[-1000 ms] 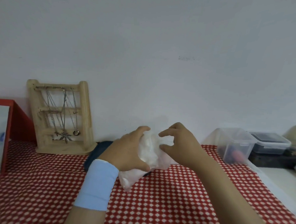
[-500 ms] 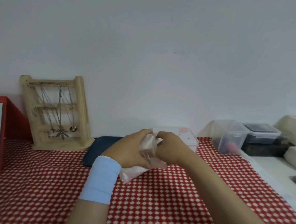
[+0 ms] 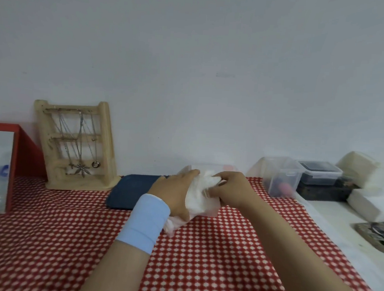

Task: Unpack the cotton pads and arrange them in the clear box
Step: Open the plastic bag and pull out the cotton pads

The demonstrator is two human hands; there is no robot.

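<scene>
Crumpled white cotton pad pack [image 3: 198,200], tilted, gripped at its upper end; clear box [image 3: 216,167] just behind it, largely hidden

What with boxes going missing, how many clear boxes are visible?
3: near box mostly behind the right hand; tall box right of it; dark-filled box further right. Others may be hidden.

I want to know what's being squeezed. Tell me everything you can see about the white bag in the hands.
The bag of cotton pads is a thin, see-through plastic pack stuffed with soft white pads, crumpled and tilted. The left hand grips its left side; the right hand pinches its top. Its lower corner points down to the red checked cloth; whether it touches cannot be told. A clear box stands behind it.
</scene>
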